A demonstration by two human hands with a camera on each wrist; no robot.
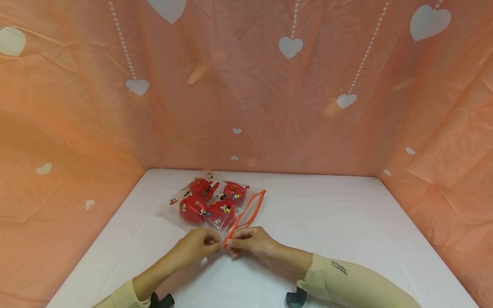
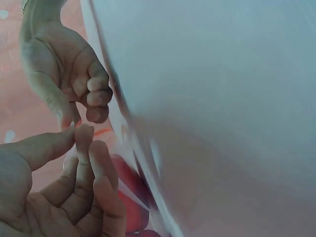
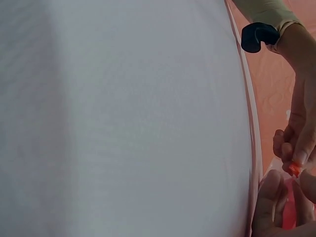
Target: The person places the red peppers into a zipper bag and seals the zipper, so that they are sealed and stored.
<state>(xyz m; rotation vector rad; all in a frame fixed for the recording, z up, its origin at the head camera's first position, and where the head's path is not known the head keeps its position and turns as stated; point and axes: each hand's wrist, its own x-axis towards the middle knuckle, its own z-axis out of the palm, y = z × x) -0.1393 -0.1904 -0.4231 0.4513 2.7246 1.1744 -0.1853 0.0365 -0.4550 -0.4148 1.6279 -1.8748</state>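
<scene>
A clear zip bag (image 1: 169, 210) with cartoon prints and red lettering lies on the white table, its orange zip edge (image 1: 257, 208) facing right and toward me. Inside it are several round red things (image 1: 192, 208) that look like apples. At the near end of the zip, my left hand (image 1: 199, 246) pinches the bag's corner between thumb and fingertips. My right hand (image 1: 254, 243) pinches the orange strip just beside it, the fingertips of both hands nearly meeting. In the right wrist view a small orange end (image 3: 295, 169) shows between the fingertips. The zip edge gapes farther along.
The white table (image 1: 327, 222) stretches out around the bag. Orange cloth walls (image 1: 262, 94) with white hearts enclose its back and sides. Dark wrist mounts (image 1: 295, 297) show below both sleeves.
</scene>
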